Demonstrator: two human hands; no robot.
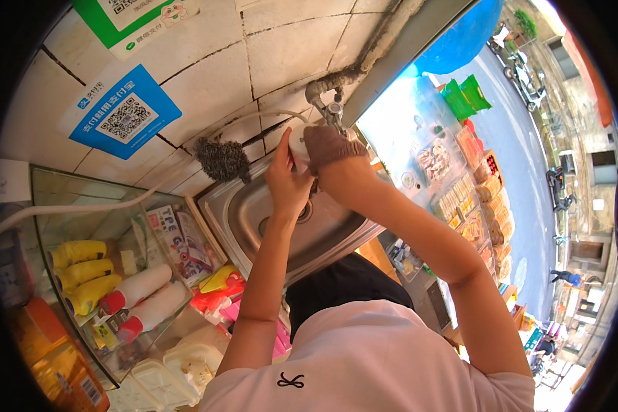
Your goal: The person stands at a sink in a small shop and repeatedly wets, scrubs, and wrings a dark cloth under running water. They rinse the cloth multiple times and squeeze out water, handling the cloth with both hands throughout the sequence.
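Above the stainless-steel sink (247,206), my left hand (288,180) holds the side of a pale round object (299,147), its thumb and fingers spread around it. A brown cloth (332,147) covers my right hand (335,154) at the other side of that object, just below the metal tap (335,110). The cloth hides my right fingers, and the pale object is partly hidden, so its kind is unclear. A dark steel-wool scourer (221,159) is against the tiled wall, left of my left hand.
A pale hose (108,207) runs along the wall. At the left, a glass case (118,373) holds yellow bottles (85,275) and white bottles with red caps (144,288). Packed foods (458,198) lie on the counter at the right, beside the street. Plastic tubs (159,383) stand lower left.
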